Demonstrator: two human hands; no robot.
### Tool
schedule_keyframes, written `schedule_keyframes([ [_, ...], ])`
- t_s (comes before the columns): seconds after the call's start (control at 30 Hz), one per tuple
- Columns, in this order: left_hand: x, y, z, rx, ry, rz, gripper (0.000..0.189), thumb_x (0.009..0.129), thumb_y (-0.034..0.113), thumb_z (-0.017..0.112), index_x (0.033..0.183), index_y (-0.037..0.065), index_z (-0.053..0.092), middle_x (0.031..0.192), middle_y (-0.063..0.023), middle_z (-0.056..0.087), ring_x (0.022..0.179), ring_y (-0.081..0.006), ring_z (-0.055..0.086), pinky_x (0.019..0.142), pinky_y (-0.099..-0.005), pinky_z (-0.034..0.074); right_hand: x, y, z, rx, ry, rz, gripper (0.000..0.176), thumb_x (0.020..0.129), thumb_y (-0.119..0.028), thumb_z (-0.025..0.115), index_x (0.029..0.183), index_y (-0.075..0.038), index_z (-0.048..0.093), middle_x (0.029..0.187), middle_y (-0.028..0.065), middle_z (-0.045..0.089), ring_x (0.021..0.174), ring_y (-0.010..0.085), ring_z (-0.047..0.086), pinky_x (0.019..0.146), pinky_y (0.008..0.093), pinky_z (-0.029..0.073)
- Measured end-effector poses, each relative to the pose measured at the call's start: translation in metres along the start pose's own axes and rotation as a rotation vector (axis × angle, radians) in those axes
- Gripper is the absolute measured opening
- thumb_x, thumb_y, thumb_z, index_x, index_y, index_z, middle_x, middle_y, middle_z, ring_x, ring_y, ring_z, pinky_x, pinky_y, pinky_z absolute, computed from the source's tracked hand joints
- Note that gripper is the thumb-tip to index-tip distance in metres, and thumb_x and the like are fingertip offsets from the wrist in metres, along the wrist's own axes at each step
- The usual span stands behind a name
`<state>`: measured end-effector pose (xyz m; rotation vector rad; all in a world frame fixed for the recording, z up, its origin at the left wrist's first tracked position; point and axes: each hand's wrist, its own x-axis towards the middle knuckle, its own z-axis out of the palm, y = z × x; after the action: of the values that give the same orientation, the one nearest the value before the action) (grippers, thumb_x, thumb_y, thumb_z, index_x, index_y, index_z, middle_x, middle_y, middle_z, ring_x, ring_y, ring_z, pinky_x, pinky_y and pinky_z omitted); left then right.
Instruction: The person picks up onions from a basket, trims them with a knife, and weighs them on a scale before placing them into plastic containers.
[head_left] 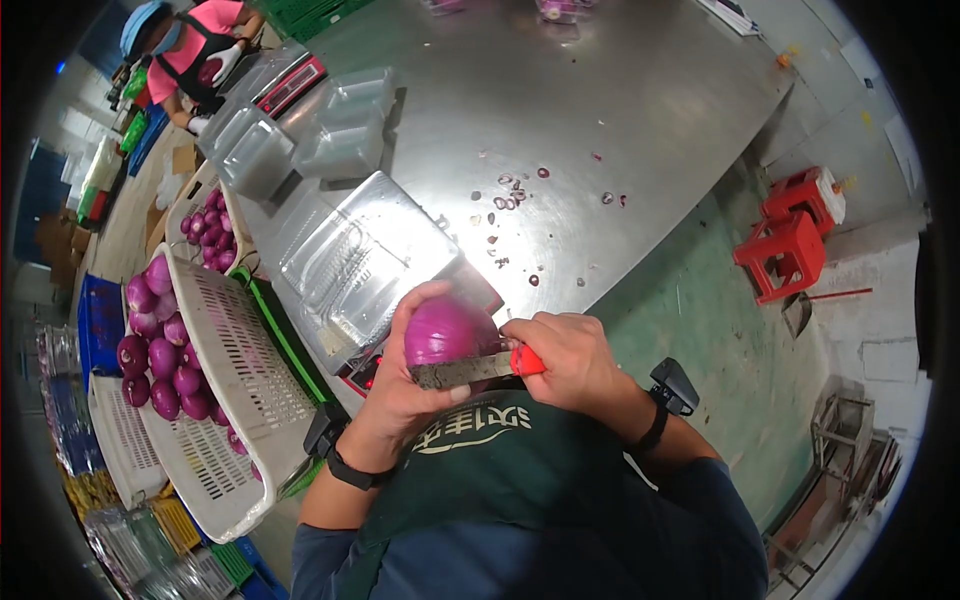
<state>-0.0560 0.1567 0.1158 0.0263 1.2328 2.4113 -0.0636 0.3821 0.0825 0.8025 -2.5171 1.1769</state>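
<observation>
A shiny purple onion (pixel 440 330) rests in my left hand (pixel 400 385), whose fingers wrap around its left side and underside. My right hand (pixel 570 355) grips a knife by its orange-red handle (pixel 527 361). The broad, stained knife blade (pixel 450 373) lies across the near side of the onion, up against it. Just beyond my hands, a digital scale (pixel 385 245) with a metal top carries a clear plastic tray (pixel 325 270).
White baskets (pixel 220 350) of onions (pixel 165 350) stand at the left. Stacked clear trays (pixel 350 120) and another scale (pixel 290 85) sit farther along the steel table (pixel 480 110). Onion scraps (pixel 512 195) litter the tabletop. A co-worker (pixel 195 50) is at far left; red stools (pixel 785 255) stand right.
</observation>
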Motion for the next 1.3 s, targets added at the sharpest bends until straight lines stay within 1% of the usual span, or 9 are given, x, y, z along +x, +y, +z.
schedule_keyframes([
  [0.1, 0.005, -0.003, 0.006, -0.017, -0.015, -0.034, 0.105, 0.069, -0.001, 0.087, 0.156, 0.015, 0.030, 0.140, -0.0145, 0.055, 0.129, -0.0289, 0.059, 0.110, -0.0437, 0.049, -0.019, 0.027, 0.000, 0.005, 0.018, 0.063, 0.023, 0.078, -0.008, 0.073, 0.101, -0.008, 0.070, 0.079, 0.0124, 0.067, 0.069, 0.0358, 0.068, 0.063, 0.0452, 0.055],
  [0.33, 0.009, -0.006, 0.013, -0.031, 0.059, -0.024, 0.108, 0.063, 0.008, 0.087, 0.156, 0.013, 0.032, 0.149, -0.0164, 0.051, 0.134, -0.0328, 0.056, 0.112, -0.0478, 0.049, -0.084, 0.142, -0.016, -0.143, 0.196, 0.862, 0.030, 0.086, -0.018, 0.073, 0.112, -0.003, 0.069, 0.094, 0.0217, 0.071, 0.083, 0.0436, 0.069, 0.075, 0.0494, 0.056],
  [0.53, -0.001, -0.009, 0.005, -0.049, 0.112, 0.048, 0.104, 0.066, 0.004, 0.085, 0.155, 0.015, 0.033, 0.151, -0.0171, 0.049, 0.135, -0.0339, 0.054, 0.113, -0.0499, 0.048, -0.016, 0.208, 0.017, -0.176, -0.010, 0.837, 0.056, 0.085, -0.022, 0.075, 0.135, 0.000, 0.060, 0.118, 0.0249, 0.068, 0.111, 0.0457, 0.065, 0.095, 0.0511, 0.051],
  [0.67, -0.012, -0.008, -0.007, -0.010, 0.210, 0.141, 0.098, 0.067, -0.001, 0.083, 0.152, 0.017, 0.036, 0.152, -0.0161, 0.048, 0.136, -0.0331, 0.052, 0.114, -0.0504, 0.048, 0.024, 0.141, 0.030, -0.053, 0.017, 0.427, 0.071, 0.083, -0.027, 0.081, 0.142, 0.001, 0.054, 0.133, 0.0236, 0.063, 0.122, 0.0383, 0.062, 0.102, 0.0450, 0.050],
  [0.73, -0.018, -0.009, -0.010, -0.009, 0.259, 0.227, 0.086, 0.077, 0.006, 0.083, 0.150, 0.017, 0.038, 0.152, -0.0156, 0.049, 0.135, -0.0311, 0.054, 0.113, -0.0492, 0.049, 0.037, 0.075, 0.027, 0.599, -0.200, 0.471, 0.084, 0.080, -0.033, 0.087, 0.147, 0.002, 0.050, 0.137, 0.0207, 0.061, 0.123, 0.0316, 0.062, 0.104, 0.0426, 0.048],
  [0.87, -0.029, -0.007, -0.015, -0.244, 0.347, 0.234, 0.049, 0.109, 0.030, 0.056, 0.152, 0.017, 0.038, 0.151, -0.0144, 0.047, 0.133, -0.0266, 0.054, 0.112, -0.0441, 0.049, 0.057, -0.013, 0.055, 0.676, -0.382, -0.062, 0.113, 0.073, -0.039, 0.095, 0.158, 0.000, 0.031, 0.150, 0.0196, 0.049, 0.135, 0.0308, 0.053, 0.112, 0.0418, 0.045],
  [1.03, -0.060, 0.019, -0.034, 0.327, 0.394, 0.375, 0.072, 0.112, 0.057, 0.029, 0.166, 0.012, 0.017, 0.162, -0.0175, 0.034, 0.148, -0.0275, 0.036, 0.123, -0.0391, 0.030, 0.072, -0.061, 0.093, 0.963, -0.317, 0.187, 0.117, 0.072, -0.042, 0.096, 0.158, -0.002, 0.027, 0.148, 0.0185, 0.046, 0.133, 0.0301, 0.054, 0.111, 0.0424, 0.048],
  [1.2, -0.159, 0.116, -0.058, 0.683, 0.463, -0.009, 0.058, 0.105, 0.036, 0.063, 0.151, 0.003, 0.050, 0.128, -0.0110, 0.067, 0.111, -0.0159, 0.065, 0.096, -0.0328, 0.054, 0.103, -0.076, 0.115, 1.189, -0.304, 0.270, 0.113, 0.070, -0.051, 0.091, 0.154, -0.001, 0.034, 0.139, 0.0173, 0.054, 0.121, 0.0298, 0.062, 0.104, 0.0431, 0.054],
  [1.3, -0.224, 0.158, -0.138, 0.814, 0.841, 0.329, 0.028, 0.098, 0.020, 0.071, 0.120, 0.002, 0.070, 0.100, 0.0006, 0.072, 0.093, -0.0069, 0.064, 0.083, -0.0258, 0.053, 0.114, -0.082, 0.126, 1.293, -0.314, 0.370, 0.104, 0.075, -0.035, 0.086, 0.157, -0.001, 0.031, 0.135, 0.0179, 0.057, 0.110, 0.0333, 0.067, 0.094, 0.0472, 0.058],
])
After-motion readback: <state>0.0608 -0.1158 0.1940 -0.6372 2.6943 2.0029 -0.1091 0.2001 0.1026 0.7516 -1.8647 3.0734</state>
